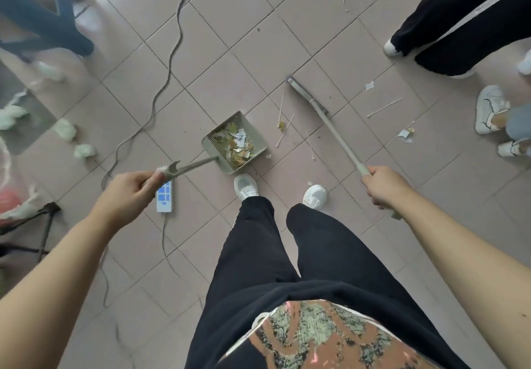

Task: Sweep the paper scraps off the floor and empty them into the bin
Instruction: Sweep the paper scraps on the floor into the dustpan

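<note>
Paper scraps mostly piled in dustpan, pan down on tiled floor just ahead of sweeper's left shoe. Few loose scraps lie on tiles further right, thin sticks scattered near them. Left hand clenched round end of dustpan's long handle. Right hand wrapped round broom handle, broom head low at floor, right of pan and apart from it. Power strip on floor below left hand, cable snaking away. Bystanders' legs at far right
</note>
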